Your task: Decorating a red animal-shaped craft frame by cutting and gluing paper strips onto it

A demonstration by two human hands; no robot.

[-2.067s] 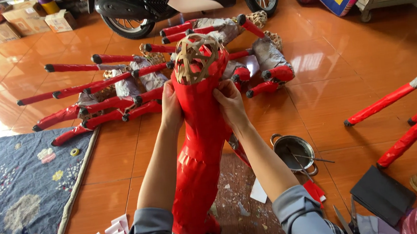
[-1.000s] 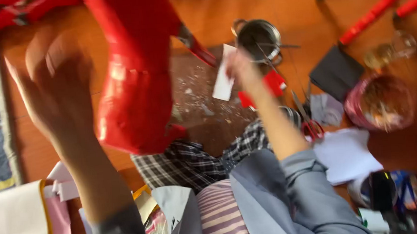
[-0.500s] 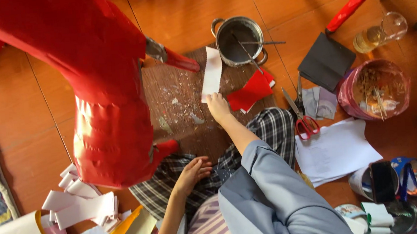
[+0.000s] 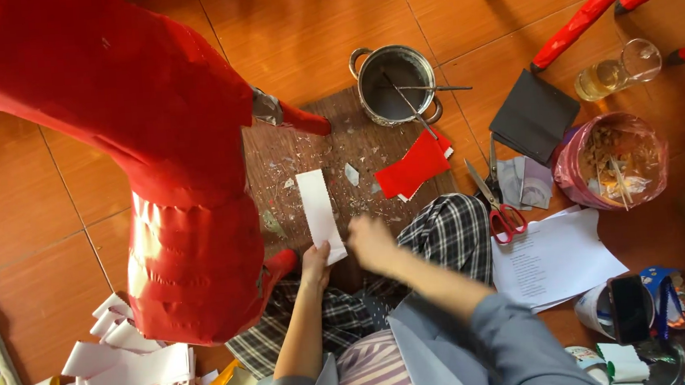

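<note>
My left hand (image 4: 314, 264) grips the near end of a white paper strip (image 4: 317, 210) that lies over a brown work board (image 4: 332, 157) on the floor. My right hand (image 4: 372, 243) is blurred, just right of the strip's near end, and appears to hold nothing. A large red paper-covered figure (image 4: 155, 149) stands at my left, close to my left arm. Red paper pieces (image 4: 414, 166) rest on the board's right side. A metal pot (image 4: 396, 84) with a stick-like tool across it sits at the board's far edge.
Red-handled scissors (image 4: 498, 210), a black sheet (image 4: 533, 116), a pink-wrapped bucket of scraps (image 4: 612, 161), a glass of yellow liquid (image 4: 617, 70) and a printed sheet (image 4: 554, 260) lie to my right. White strips (image 4: 125, 356) are piled at the lower left. Red-wrapped sticks (image 4: 587, 10) cross the far right.
My hands let go of the red figure and my view dropped to my lap. My left hand has taken hold of the white strip, and my right hand drew back towards its near end.
</note>
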